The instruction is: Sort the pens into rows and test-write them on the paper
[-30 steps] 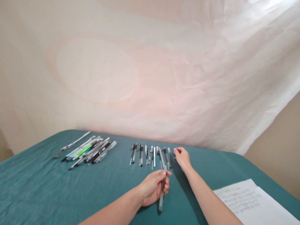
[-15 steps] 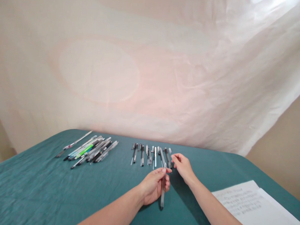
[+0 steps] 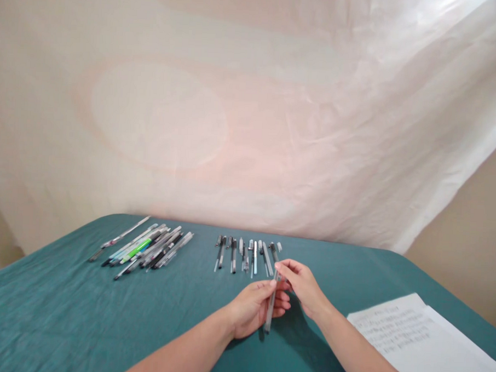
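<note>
A clear-barrelled pen (image 3: pixel 270 310) is held tilted upright above the table, its dark end pointing down toward me. My left hand (image 3: pixel 254 307) is closed around its middle, thumb on top. With thumb and index finger, my right hand (image 3: pixel 303 284) pinches the upper end of the same pen; the fingertips partly hide that end. Just beyond my hands lies a row of pens (image 3: pixel 234 256) taken apart, with separate barrels, refills and caps side by side. One cap (image 3: pixel 279 246) sits at the row's right end.
A heap of pens (image 3: pixel 158 248), one bright green, lies on the left of the green-clothed table (image 3: pixel 62 309). Handwritten paper sheets (image 3: pixel 414 341) lie at the right. A pale cloth (image 3: pixel 250 126) hangs behind the table.
My right hand has moved left and down, from beside the row to the pen's upper end, and closed on it. My left hand keeps its hold on the pen.
</note>
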`<state>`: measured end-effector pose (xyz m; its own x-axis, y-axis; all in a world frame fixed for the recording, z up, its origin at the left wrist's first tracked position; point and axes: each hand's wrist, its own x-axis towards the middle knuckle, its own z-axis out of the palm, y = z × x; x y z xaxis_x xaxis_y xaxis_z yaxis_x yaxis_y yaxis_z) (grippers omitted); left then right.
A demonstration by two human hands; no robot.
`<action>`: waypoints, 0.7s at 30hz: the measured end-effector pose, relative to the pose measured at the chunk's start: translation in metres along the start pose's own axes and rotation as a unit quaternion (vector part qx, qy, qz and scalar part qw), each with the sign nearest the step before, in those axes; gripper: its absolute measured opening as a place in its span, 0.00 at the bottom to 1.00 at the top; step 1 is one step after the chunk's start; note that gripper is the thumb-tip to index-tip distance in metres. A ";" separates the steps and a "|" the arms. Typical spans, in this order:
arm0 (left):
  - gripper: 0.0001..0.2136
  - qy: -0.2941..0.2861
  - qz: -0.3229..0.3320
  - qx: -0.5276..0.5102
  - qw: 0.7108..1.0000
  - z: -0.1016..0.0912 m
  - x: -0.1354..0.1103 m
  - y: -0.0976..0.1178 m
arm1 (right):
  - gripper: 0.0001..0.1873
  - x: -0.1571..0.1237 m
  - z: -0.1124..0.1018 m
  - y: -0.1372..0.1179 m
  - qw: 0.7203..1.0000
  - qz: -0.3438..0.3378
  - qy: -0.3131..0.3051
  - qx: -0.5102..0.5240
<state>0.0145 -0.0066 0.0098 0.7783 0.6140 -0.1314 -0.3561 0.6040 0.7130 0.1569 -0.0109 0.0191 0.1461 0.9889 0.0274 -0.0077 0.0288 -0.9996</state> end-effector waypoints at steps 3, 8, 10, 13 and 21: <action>0.14 -0.007 0.014 0.038 0.999 0.004 -0.003 0.000 | 0.15 0.001 -0.004 -0.001 1.000 -0.003 0.018 0.003; 0.12 0.003 0.057 0.089 0.994 0.004 -0.002 -0.003 | 0.17 -0.004 0.001 -0.006 1.000 -0.005 -0.011 0.019; 0.12 0.039 0.105 0.098 0.989 0.002 0.001 -0.003 | 0.20 -0.005 0.003 -0.007 1.000 -0.007 -0.025 0.005; 0.13 0.136 0.202 0.073 0.967 -0.006 0.008 0.000 | 0.23 -0.003 0.002 -0.004 0.999 0.005 -0.034 -0.035; 0.09 0.234 0.253 0.001 0.939 -0.019 0.016 0.004 | 0.26 0.002 -0.001 0.015 0.990 0.039 -0.076 -0.110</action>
<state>0.0157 0.0154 -0.0023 0.1968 0.9784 -0.0639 -0.6174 0.1743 0.7671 0.1582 -0.0083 0.0039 0.0037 0.9979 -0.0651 0.2055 -0.0644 -0.9765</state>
